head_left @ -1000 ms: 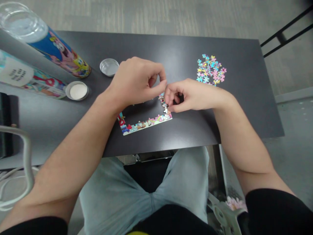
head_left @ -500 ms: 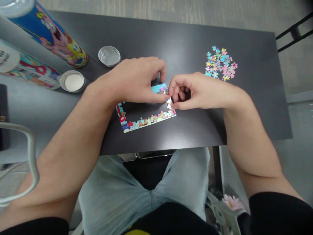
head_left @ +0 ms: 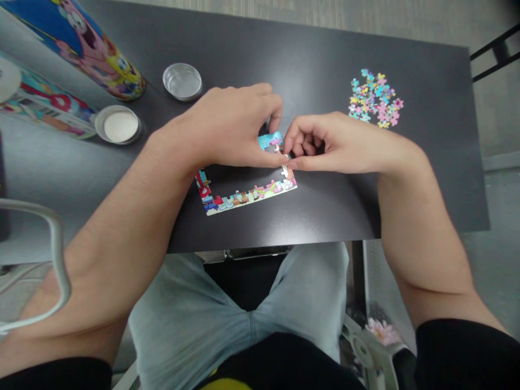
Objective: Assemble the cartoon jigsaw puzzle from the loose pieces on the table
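near tabletop (head_left: 317,216) passable, hands (head_left: 233,124) perhaps blocking puzzle (head_left: 252,196)

A dark, smooth table (head_left: 325,70) catches soft light, one pale sheen toward its far edge, another at its near edge. Past the far edge runs streaked grey-beige flooring (head_left: 227,7). A black metal frame (head_left: 500,52) shows beside the far right corner, with plainer grey floor (head_left: 506,208) beyond the right edge.

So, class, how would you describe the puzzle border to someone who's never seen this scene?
Start with the dark table, then look near the person's lap. There lies the puzzle border, partly covered by the left hand. Unlike the loose pieces scattered farther right, its pieces join into strips framing dark table.
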Tool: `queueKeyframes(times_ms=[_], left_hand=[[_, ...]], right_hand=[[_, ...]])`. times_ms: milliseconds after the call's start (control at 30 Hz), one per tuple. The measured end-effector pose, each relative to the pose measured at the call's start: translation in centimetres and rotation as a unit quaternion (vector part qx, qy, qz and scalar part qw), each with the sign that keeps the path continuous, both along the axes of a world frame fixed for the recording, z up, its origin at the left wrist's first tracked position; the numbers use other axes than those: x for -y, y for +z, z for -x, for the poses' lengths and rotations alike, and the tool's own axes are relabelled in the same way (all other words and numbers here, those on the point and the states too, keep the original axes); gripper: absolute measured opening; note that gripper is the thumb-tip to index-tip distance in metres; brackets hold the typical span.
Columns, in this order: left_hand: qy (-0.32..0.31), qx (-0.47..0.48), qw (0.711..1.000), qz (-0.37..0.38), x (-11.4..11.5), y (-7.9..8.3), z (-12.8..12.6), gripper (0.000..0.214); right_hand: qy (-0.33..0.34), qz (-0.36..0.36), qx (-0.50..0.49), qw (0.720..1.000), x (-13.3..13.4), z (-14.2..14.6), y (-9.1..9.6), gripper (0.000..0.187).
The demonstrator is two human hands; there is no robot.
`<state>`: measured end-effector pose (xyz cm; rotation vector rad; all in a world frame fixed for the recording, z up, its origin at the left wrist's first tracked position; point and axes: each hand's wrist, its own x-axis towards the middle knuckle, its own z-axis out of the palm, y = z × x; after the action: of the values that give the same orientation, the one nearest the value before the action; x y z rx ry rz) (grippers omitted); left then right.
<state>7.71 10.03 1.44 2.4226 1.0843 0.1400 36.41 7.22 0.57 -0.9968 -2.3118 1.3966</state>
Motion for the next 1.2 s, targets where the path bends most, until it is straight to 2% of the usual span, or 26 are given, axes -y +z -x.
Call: queueKeyframes(times_ms=[133,267,367,467,567,700,900,1100,1200], left_hand=[[0.009,-0.004,1.0,-0.002,-0.1,0.4,0.0,0.051],[0.021,0.009,0.999,0.045,-0.3,1.4,0.0,0.056],[0.041,0.012,0.998,0.051,-0.6,1.8,0.4,0.047],[0.065,-0.017,0.997,0.043,-1.1,2.0,1.0,0.032],[0.074,-0.052,0.994,0.059,-1.4,2.3,1.6,0.027],[0.104,-0.048,0.991,0.067,-1.5,2.9,1.9,0.023],[0.116,-0.008,0.991,0.062,-1.7,2.9,2.4,0.021],[0.096,0.002,0.993,0.063,-1.9,3.0,2.9,0.023],[0.102,0.001,0.993,0.056,-2.2,2.5,3.1,0.027]], right_hand=[[-0.003,-0.011,0.013,1.0,-0.1,-0.1,0.1,0.041],[-0.092,-0.039,0.036,0.994,-0.2,0.0,0.0,0.046],[-0.146,-0.071,0.053,0.985,-0.2,0.4,-0.3,0.054],[-0.138,-0.109,0.069,0.982,-0.1,1.0,-0.7,0.057],[-0.116,-0.15,0.071,0.979,0.0,1.5,-1.5,0.055],[-0.145,-0.191,0.068,0.968,0.0,2.3,-2.7,0.054],[-0.175,-0.208,0.081,0.959,-0.4,2.5,-3.7,0.046],[-0.168,-0.193,0.063,0.965,-1.2,0.7,-3.2,0.039],[-0.178,-0.188,0.065,0.964,-1.6,-0.2,-3.2,0.036]])
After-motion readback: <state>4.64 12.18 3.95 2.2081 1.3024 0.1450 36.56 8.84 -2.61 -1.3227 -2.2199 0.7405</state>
